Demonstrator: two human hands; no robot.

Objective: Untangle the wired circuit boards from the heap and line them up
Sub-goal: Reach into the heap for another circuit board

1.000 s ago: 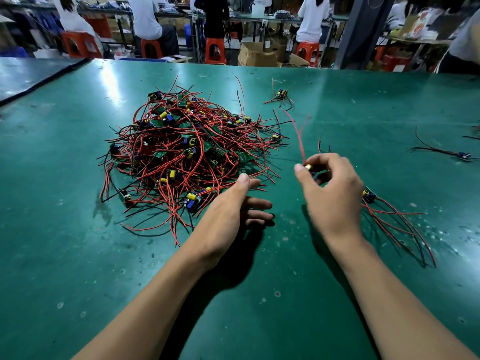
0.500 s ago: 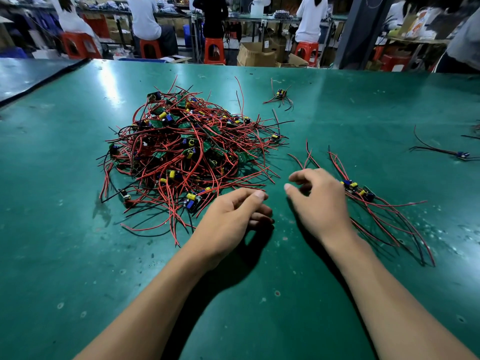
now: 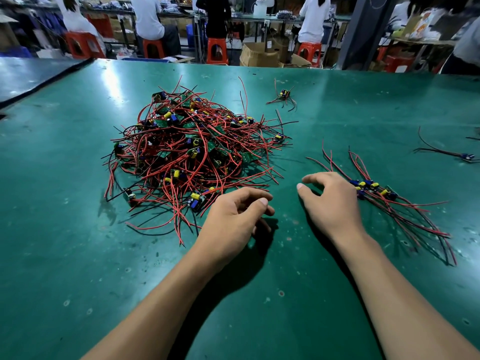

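Now our right hand [image 3: 330,203] holds nothing. A second ago it pinched a small board up in the air by a red wire. That board now lies flat with the others in the row of boards [image 3: 368,187], to the right of the heap [image 3: 192,149]. The right hand has come down low over the bench [image 3: 78,203], fingers spread and a little bent, just beside the row. Our left hand [image 3: 231,222] has hardly moved. It sits at the near edge of the heap, fingers loosely curled, gripping nothing. The two hands are apart.

The heap is a round, messy mound of thin red and black wires, bendy and shiny, looping every way. Little green boards poke out, with yellow and blue parts shaped like tiny cans. The row's long wires trail toward us. One lone board [image 3: 284,95] lies behind the heap, and another board [image 3: 468,157] lies far to the heap's right. The bench is smooth and green, scuffed with pale spots.
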